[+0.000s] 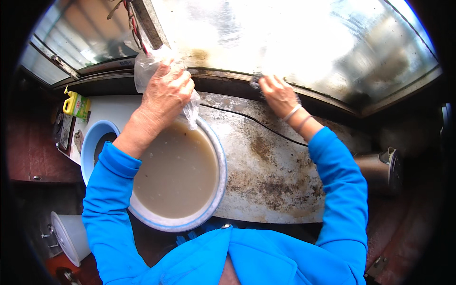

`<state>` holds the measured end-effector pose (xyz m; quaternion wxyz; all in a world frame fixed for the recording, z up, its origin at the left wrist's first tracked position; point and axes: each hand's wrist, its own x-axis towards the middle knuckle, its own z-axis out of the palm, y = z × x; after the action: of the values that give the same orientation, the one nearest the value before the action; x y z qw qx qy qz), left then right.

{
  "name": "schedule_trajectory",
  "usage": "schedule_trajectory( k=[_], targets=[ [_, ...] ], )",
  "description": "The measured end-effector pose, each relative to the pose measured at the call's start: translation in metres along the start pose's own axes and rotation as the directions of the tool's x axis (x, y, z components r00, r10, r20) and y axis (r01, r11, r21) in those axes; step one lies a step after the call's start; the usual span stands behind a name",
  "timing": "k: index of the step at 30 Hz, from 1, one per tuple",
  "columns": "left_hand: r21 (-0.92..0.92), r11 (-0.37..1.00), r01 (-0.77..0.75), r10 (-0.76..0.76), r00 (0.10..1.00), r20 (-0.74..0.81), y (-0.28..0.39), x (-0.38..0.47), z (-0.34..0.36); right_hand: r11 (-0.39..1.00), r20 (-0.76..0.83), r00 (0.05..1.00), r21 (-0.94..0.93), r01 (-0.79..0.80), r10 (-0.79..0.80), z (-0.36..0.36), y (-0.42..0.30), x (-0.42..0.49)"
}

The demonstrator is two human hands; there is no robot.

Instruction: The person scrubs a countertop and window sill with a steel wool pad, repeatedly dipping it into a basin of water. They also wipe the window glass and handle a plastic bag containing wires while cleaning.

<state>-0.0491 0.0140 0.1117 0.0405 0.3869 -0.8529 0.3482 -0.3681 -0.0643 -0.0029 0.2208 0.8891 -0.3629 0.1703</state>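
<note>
My left hand [167,87] is closed around a crumpled translucent plastic bag [144,69] at the foot of the window post. A tail of the bag hangs over the far rim of a large basin [221,156] of cloudy grey-brown water [178,174]. With curled fingers, my right hand [279,93] presses a silvery scouring pad [255,81] against the lower window frame [228,74]. Most of the pad is hidden under the fingers, and the hand is slightly blurred. Above it, the window glass [249,39] is bright and carries dark smudges.
A stained white worktop [270,167] lies below, crossed by a black cable [249,117]. At left are a blue bucket [87,142], a yellow jug [75,103] and a whitish lidded bucket [73,235]. A metal cylindrical vessel [374,169] lies right. Wires [133,25] hang by the post.
</note>
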Motion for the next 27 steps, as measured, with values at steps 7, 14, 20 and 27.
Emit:
schedule_trajectory(
  k=[7,14,20,27],
  targets=[
    [-0.035,0.999,0.018,-0.015,0.996,0.082,0.008,-0.002,-0.009,0.993,0.050,0.993,0.067,0.100,-0.104,0.022,-0.044,0.062],
    [-0.011,0.998,0.062,-0.060,0.992,0.112,0.014,0.002,-0.008,0.948,-0.167,0.944,0.094,0.303,-0.285,0.064,-0.086,0.142],
    [0.007,0.996,0.085,-0.085,0.983,0.163,0.014,-0.002,-0.010,0.836,-0.046,0.866,-0.289,0.466,-0.499,0.051,-0.062,0.117],
    [0.017,0.996,0.084,-0.085,0.994,0.070,0.014,0.000,-0.012,0.953,0.086,0.951,0.086,0.289,-0.296,0.021,-0.021,0.063]
  ],
)
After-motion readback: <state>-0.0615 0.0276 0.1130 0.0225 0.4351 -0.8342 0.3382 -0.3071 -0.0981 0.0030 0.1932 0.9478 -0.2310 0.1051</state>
